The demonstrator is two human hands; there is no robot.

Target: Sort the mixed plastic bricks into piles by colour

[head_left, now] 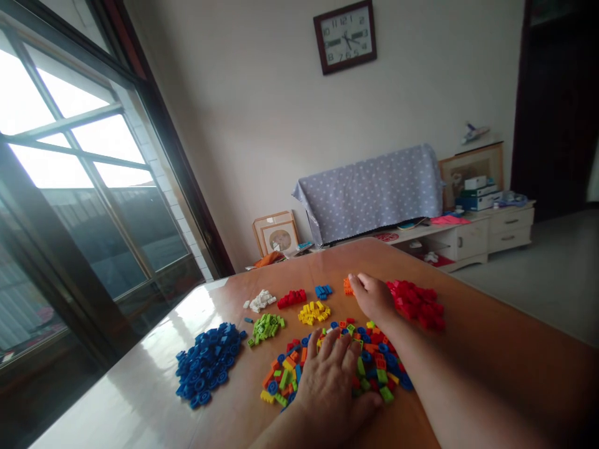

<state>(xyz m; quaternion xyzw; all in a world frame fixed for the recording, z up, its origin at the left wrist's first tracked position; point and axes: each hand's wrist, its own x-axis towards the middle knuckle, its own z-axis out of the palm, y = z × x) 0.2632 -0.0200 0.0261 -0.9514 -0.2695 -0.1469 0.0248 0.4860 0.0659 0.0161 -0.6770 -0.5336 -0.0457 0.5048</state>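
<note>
My left hand (327, 371) lies palm down with fingers spread on a mixed heap of toy building bricks (285, 377) in several colours. Beyond it, my right hand (374, 296) is closed beside a few orange bricks (347, 287); its fingertips are mostly hidden, and what they hold cannot be made out. A pile of red bricks (418, 304) lies just right of that hand. Yellow bricks (314, 312) and blue bricks (323, 291) sit in small groups to its left.
Further left on the wooden table (154, 374) are red bricks (291, 299), white bricks (262, 301), lime green bricks (266, 327) and a large pile of round blue pieces (208, 362). Behind the table stands a low cabinet (472, 240) with a cloth-covered object (369, 193). A window is at left.
</note>
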